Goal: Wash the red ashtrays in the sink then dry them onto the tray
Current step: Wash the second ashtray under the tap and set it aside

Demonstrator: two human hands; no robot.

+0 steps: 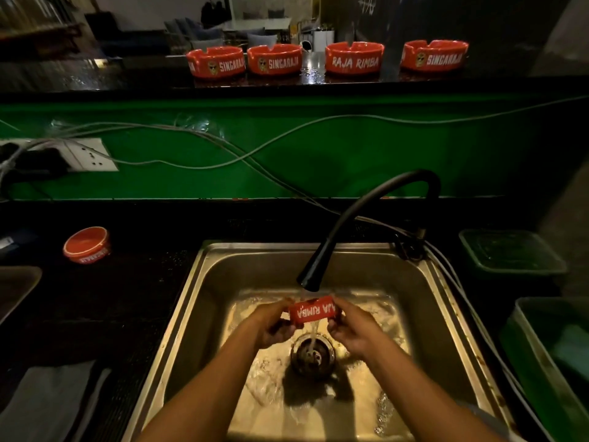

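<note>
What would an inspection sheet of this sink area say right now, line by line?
Surface: steel sink, wet, water pooling near the drain; dark counter around it.
Job's things: one red ashtray held under the running faucet; four red ashtrays on the upper ledge; one upside-down ashtray left of the sink.
Clutter: green bins on the right; grey cloth at lower left.
Grippers: left hand and right hand both grip the ashtray.
Cables: grey cables strung along the green wall from a wall socket.
Surroundings: dim room beyond the ledge.
</note>
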